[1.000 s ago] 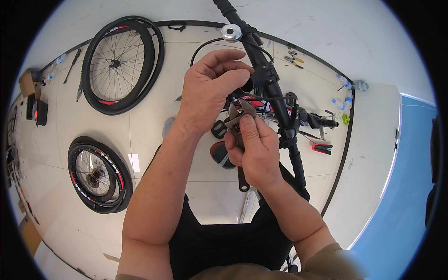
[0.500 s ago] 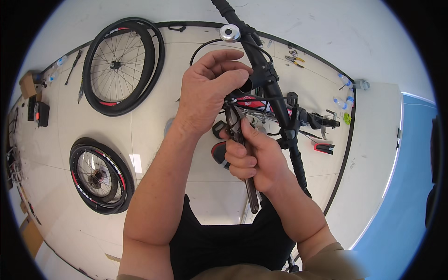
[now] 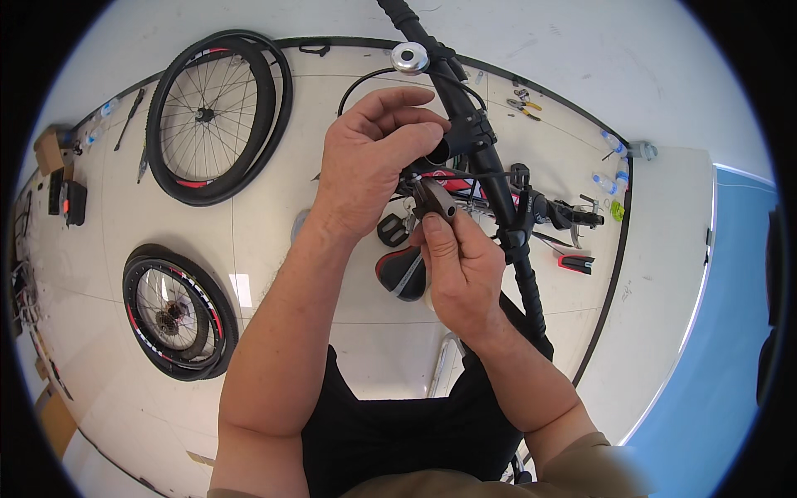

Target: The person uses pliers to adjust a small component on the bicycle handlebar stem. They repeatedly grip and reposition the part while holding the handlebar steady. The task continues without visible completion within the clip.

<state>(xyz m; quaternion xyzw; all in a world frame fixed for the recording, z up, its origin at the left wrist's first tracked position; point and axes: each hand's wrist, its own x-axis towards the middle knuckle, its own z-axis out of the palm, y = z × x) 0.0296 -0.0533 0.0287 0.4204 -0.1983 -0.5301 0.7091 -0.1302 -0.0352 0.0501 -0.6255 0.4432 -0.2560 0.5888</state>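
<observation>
My left hand (image 3: 365, 158) is closed, with thumb and fingertips against the open rear end of the black handlebar stem (image 3: 455, 148). Part of that contact is hidden behind the thumb. My right hand (image 3: 461, 270) grips a dark metal adjustable wrench (image 3: 435, 199) just below the stem. Its handle now points up toward me, so it looks short, and its jaws are mostly hidden. The stem is clamped to a black handlebar (image 3: 490, 178), which slants from the top down to the right and carries a silver bell (image 3: 409, 58).
Beneath the bar are the red frame (image 3: 448, 181), a pedal (image 3: 393, 230) and the saddle (image 3: 402, 274). Wheels with tires (image 3: 154, 153) (image 3: 137, 332) lie on the left floor. Yellow-handled pliers (image 3: 525, 108) and bottles (image 3: 604, 183) lie at right, by the wall.
The wrench has swung from lying lengthwise toward my body to pointing up at me. My right hand has shifted its grip and turned; the saddle shows more. My left hand stays put.
</observation>
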